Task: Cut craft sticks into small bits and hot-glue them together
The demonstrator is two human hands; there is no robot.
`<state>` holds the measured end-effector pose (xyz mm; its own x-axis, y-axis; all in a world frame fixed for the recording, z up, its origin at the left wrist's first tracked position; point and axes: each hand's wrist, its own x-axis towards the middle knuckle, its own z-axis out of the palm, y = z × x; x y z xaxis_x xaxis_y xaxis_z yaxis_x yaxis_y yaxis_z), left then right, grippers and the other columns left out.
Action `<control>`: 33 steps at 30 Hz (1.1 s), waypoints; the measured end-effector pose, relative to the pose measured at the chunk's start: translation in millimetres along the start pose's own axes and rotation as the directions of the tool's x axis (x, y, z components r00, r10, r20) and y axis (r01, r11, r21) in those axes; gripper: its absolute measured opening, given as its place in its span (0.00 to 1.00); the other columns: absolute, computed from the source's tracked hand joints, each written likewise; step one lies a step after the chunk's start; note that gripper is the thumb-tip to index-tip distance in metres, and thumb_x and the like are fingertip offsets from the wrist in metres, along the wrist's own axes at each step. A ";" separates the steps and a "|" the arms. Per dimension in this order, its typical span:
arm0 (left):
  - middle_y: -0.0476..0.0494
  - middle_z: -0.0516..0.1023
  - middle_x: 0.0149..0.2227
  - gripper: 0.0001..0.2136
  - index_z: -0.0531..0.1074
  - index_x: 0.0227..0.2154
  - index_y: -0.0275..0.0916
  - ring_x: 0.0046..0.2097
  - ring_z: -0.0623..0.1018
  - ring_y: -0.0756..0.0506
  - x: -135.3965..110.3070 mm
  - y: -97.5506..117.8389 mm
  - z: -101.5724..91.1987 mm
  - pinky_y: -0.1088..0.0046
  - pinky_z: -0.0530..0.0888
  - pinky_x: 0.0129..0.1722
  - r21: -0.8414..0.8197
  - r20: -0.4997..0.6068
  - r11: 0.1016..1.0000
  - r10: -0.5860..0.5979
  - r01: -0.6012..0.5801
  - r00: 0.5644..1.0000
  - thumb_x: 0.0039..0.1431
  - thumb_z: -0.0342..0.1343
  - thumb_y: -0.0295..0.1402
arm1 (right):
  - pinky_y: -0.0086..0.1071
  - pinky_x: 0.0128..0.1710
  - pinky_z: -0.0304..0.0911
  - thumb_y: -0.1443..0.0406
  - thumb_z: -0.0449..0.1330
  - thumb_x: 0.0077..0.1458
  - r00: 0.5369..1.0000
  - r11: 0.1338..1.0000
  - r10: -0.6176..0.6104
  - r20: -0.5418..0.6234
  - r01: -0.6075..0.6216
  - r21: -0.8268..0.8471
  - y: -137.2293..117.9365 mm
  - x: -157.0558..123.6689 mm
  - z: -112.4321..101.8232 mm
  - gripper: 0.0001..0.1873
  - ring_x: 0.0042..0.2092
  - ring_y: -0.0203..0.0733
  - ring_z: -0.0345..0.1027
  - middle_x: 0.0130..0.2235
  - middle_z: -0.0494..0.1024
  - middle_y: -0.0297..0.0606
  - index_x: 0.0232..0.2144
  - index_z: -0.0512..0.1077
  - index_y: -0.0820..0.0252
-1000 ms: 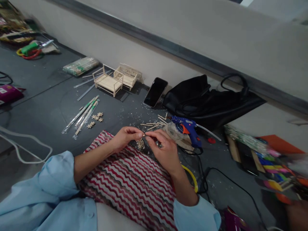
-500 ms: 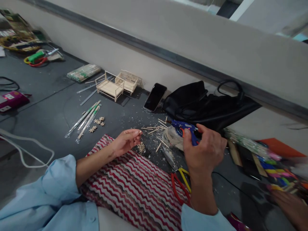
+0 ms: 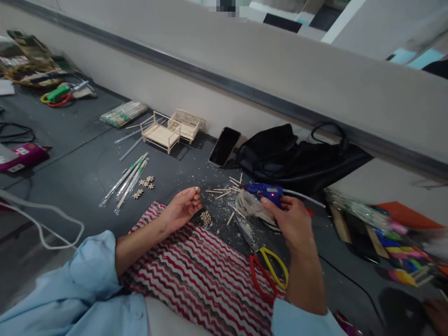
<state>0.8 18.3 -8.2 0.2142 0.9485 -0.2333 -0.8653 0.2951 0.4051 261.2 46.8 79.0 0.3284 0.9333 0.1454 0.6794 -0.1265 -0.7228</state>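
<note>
My left hand (image 3: 184, 204) is closed in a pinch on a tiny pale wooden piece (image 3: 197, 189), held just above the table. Below its fingers lies a small pile of short wooden bits (image 3: 206, 218). My right hand (image 3: 293, 219) grips a blue hot glue gun (image 3: 263, 190) at its handle, which the fingers partly hide. The nozzle points left toward loose thin sticks (image 3: 224, 191), and a clear glue stick (image 3: 304, 197) juts from the gun's rear. Cutting pliers (image 3: 262, 261) with red and yellow handles lie near my right forearm, partly over a striped cloth (image 3: 196, 275).
Two miniature wooden furniture frames (image 3: 161, 133) stand near the wall. A phone (image 3: 225, 147) leans beside a black bag (image 3: 294, 156). Flower-shaped wooden pieces (image 3: 143, 186) and wrapped sticks (image 3: 128, 182) lie to the left. Another person's hand (image 3: 436, 312) shows at the lower right edge.
My right hand has turned and come down with the glue gun, whose glue stick now shows. My left hand, still pinched, sits slightly further left. The other person's hand has withdrawn toward the edge.
</note>
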 end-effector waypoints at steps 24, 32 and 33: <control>0.54 0.66 0.25 0.10 0.75 0.31 0.38 0.27 0.66 0.55 32.9 -3.7 2.1 0.78 0.68 0.31 -0.138 0.028 0.990 0.019 -0.015 0.999 0.48 0.68 0.34 | 0.38 0.37 0.68 0.51 0.55 0.59 0.905 0.946 -0.309 0.292 0.260 0.194 -23.1 -61.5 53.1 0.18 0.33 0.45 0.74 0.33 0.82 0.39 0.32 0.78 0.55; 0.54 0.65 0.24 0.09 0.75 0.32 0.37 0.26 0.66 0.55 31.6 -12.0 1.1 0.78 0.68 0.31 -0.120 0.032 0.993 0.006 -0.002 0.999 0.49 0.68 0.33 | 0.40 0.40 0.67 0.49 0.55 0.58 0.918 0.949 -0.306 0.252 0.273 0.158 -15.7 -64.4 57.8 0.20 0.36 0.47 0.74 0.34 0.81 0.42 0.31 0.76 0.57; 0.54 0.65 0.24 0.09 0.75 0.32 0.37 0.26 0.66 0.55 31.8 -12.1 0.9 0.78 0.68 0.31 -0.118 0.034 0.993 0.005 -0.001 0.999 0.50 0.68 0.33 | 0.40 0.40 0.67 0.48 0.55 0.58 0.918 0.947 -0.314 0.241 0.283 0.155 -14.1 -64.6 59.5 0.20 0.36 0.47 0.74 0.34 0.81 0.42 0.30 0.76 0.57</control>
<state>18.5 45.0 -19.7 0.2251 0.9534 -0.2008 -0.9129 0.2784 0.2985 191.3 8.3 39.7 -0.0698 0.9778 0.1974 0.6344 0.1962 -0.7477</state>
